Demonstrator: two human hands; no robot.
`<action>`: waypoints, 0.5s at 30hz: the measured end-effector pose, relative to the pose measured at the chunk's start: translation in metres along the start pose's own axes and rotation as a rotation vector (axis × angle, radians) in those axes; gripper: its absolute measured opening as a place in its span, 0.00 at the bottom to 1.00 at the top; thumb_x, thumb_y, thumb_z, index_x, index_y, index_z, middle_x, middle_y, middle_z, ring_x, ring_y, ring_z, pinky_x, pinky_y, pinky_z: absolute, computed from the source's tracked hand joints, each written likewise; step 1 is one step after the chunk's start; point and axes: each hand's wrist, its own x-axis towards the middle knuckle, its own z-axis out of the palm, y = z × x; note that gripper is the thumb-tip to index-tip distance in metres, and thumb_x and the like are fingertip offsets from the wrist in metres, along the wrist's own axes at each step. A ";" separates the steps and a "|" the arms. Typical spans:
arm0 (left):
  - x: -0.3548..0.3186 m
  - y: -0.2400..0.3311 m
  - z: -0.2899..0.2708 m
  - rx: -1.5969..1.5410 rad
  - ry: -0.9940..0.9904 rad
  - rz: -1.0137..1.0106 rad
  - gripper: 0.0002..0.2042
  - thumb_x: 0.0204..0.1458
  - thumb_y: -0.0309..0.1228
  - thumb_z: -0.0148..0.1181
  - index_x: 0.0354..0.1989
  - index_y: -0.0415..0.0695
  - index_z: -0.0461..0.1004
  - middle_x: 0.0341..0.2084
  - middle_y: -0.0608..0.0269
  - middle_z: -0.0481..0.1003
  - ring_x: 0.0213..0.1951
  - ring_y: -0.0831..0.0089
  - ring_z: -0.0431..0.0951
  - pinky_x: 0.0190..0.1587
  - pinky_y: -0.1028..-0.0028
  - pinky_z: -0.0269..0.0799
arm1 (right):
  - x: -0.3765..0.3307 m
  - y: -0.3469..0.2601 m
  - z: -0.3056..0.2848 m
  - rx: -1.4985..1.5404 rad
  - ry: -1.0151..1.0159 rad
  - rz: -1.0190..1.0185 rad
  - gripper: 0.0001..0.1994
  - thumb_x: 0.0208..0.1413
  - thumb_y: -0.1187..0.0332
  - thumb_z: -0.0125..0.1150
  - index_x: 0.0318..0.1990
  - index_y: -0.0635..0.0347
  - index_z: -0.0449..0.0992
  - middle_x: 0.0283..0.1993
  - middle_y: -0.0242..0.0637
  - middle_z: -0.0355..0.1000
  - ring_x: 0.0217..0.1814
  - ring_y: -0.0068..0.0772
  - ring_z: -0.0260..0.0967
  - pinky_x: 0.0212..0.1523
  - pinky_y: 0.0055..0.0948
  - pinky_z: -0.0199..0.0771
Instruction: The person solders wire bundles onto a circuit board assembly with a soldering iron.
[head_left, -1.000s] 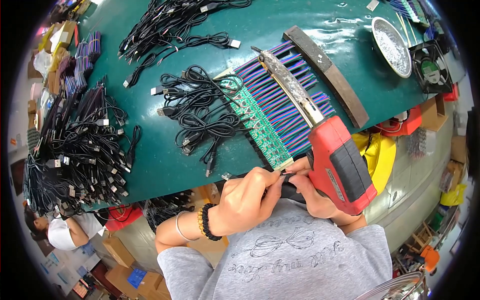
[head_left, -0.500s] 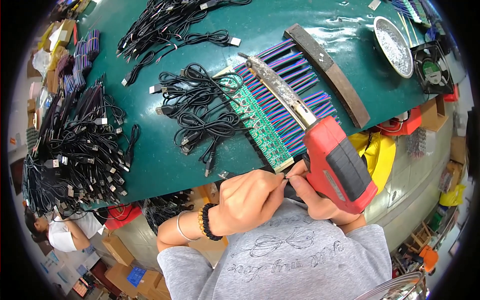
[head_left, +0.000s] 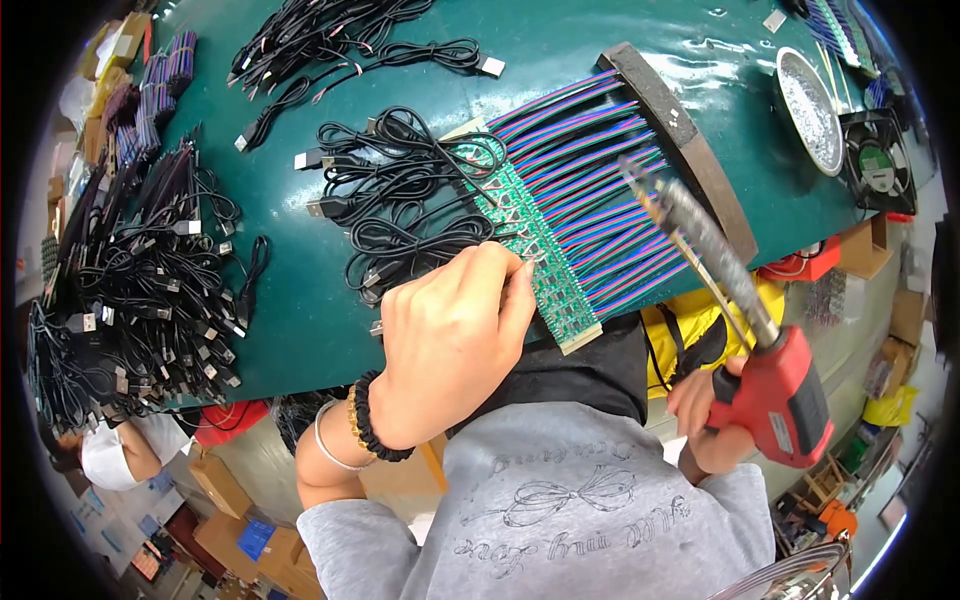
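Note:
My left hand (head_left: 450, 330), with a black and gold bracelet on its wrist, is over the lower half of a green circuit board strip (head_left: 575, 318). Its thumb and forefinger pinch together at the board's cable side; what lies between them is hidden. My right hand (head_left: 708, 420) grips a red and black soldering gun (head_left: 780, 395) off the table's near edge, its metal barrel slanting up and left. Coiled black USB cables (head_left: 410, 235) lie along the board's left side. Striped ribbon wires (head_left: 600, 190) fan out from its right side.
A dark curved bar (head_left: 690, 150) lies by the wire ends. Farther right are a metal bowl (head_left: 808, 110) of silvery bits and a small fan (head_left: 875, 160). More black cables (head_left: 150, 290) heap up at the left, others (head_left: 310, 45) at the back. A person (head_left: 120, 455) sits beyond the left edge.
My hands, together near the board's lower end before, have parted. The left went up and left onto the board; the right took the soldering gun down and to the right.

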 end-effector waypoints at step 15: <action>0.017 0.002 -0.013 0.045 -0.190 -0.021 0.10 0.49 0.26 0.59 0.21 0.40 0.66 0.15 0.55 0.71 0.17 0.54 0.74 0.19 0.61 0.68 | -0.048 -0.036 0.034 -0.167 0.468 0.307 0.03 0.32 0.78 0.53 0.20 0.65 0.70 0.19 0.37 0.70 0.17 0.28 0.67 0.22 0.25 0.70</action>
